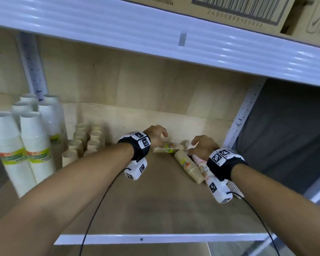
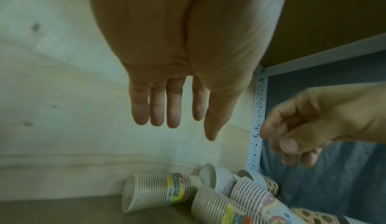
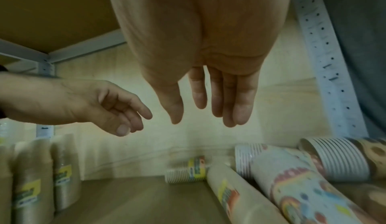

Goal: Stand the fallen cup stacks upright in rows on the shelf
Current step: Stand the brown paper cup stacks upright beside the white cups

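Several wrapped cup stacks lie fallen at the back right of the wooden shelf (image 1: 155, 209). A short stack with a yellow label (image 1: 165, 147) (image 2: 158, 191) (image 3: 188, 169) lies along the back wall. A long tan stack (image 1: 188, 166) (image 3: 231, 199) and a patterned stack (image 1: 201, 163) (image 3: 296, 191) lie beside it, pointing forward. My left hand (image 1: 156, 134) (image 2: 173, 108) hovers above the short stack, fingers straight, holding nothing. My right hand (image 1: 201, 145) (image 3: 211, 105) hovers over the patterned stacks, fingers relaxed and empty.
Tall white cup stacks (image 1: 31, 145) stand upright at the far left, with brown stacks (image 1: 85, 141) (image 3: 37, 178) in rows beside them. A perforated metal post (image 1: 244, 111) bounds the shelf on the right. An upper shelf edge (image 1: 174, 34) hangs overhead with cardboard boxes.
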The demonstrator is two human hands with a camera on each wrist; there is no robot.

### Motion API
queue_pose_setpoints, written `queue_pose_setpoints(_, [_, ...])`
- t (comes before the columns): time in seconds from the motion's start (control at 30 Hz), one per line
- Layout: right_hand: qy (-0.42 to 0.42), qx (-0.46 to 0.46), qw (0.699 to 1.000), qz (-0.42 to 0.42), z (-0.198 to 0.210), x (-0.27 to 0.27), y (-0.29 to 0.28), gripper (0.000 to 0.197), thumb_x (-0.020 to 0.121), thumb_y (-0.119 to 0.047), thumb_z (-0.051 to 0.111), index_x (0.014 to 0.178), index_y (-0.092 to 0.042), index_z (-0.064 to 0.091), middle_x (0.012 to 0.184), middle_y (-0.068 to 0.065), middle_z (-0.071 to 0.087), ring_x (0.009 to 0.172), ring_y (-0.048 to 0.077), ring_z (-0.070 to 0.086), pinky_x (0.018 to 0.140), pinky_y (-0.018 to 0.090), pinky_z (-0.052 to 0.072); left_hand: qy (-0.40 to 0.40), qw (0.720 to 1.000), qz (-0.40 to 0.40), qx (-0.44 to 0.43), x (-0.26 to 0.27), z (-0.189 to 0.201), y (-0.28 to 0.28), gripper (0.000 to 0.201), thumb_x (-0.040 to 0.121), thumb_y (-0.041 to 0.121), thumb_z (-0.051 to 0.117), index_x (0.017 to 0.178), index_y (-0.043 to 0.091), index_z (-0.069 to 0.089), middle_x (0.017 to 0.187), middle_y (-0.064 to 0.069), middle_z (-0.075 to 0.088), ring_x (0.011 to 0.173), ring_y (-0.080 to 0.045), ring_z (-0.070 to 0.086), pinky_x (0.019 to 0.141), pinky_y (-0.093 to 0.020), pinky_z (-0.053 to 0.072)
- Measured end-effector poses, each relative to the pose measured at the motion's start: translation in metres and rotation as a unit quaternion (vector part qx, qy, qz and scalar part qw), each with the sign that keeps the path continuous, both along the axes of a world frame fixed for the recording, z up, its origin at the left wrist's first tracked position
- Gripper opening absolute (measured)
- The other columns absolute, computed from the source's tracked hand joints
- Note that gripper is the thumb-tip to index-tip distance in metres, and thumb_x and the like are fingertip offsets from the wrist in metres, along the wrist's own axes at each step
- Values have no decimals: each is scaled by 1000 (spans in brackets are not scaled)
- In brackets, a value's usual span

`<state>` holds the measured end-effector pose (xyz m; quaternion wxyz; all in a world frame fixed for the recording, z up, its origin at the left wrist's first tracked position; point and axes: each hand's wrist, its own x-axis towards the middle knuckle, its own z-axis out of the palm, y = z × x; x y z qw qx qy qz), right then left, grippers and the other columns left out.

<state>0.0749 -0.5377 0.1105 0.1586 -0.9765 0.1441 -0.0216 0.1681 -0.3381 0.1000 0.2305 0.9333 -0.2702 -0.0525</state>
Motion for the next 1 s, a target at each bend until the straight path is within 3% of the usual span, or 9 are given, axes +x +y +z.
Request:
queue_pose_setpoints(0.13, [33,1,999,0,-27,1,-11,48,80,-38,73,122,-18,60,126,6,57,116,25,53,88,30,41,22,1000,-4,7,20,-21,-17,51,85,19,71,133,22,54,138,-4,47,120,-23,51,88,-27,43])
queue_pose_setpoints(0.3, [28,31,999,5,-60,3,-17,53,83,-41,68,129,-18,56,120,5,62,108,24,59,82,31,48,22,1000,9,0,40,-49,-34,56,83,26,74,135,22,53,141,-5,48,126,-23,49,97,-28,42])
queue_pose_setpoints(0.47, [-10,33,999,-5,-84,8,-20,44,89,-37,61,128,-19,57,120,3,64,106,22,61,75,24,40,0,1000,17,23,52,-67,-48,59,79,26,79,133,18,56,127,-9,58,113,-28,56,89,-31,47])
queue_pose_setpoints(0.6, [-2,35,999,-14,-95,14,-25,41,89,-35,61,126,-18,57,117,4,65,106,24,62,73,24,42,-15,998,30,44,61,-76,-56,63,73,30,82,130,20,57,123,-8,59,110,-28,56,93,-39,49])
queue_pose_setpoints(0.7, [18,35,999,-12,-101,18,-28,37,86,-29,65,120,-15,58,111,5,65,102,25,63,73,26,46,-20,997,28,64,67,-78,-59,55,72,29,82,122,17,63,116,-7,64,103,-26,61,89,-37,52])
queue_pose_setpoints(0.83, [58,31,998,-13,-109,20,-33,57,78,-27,73,130,-17,53,120,4,60,109,23,59,89,33,51,-35,995,29,87,78,-83,-61,52,70,33,82,117,18,67,112,-5,68,101,-24,63,88,-34,52])
queue_pose_setpoints(1.0, [52,36,998,-22,-122,22,-34,69,75,-31,77,136,-16,49,127,5,59,114,23,57,93,33,50,-45,994,31,98,89,-88,-64,51,70,36,82,114,16,68,111,-7,65,100,-24,62,88,-35,53])
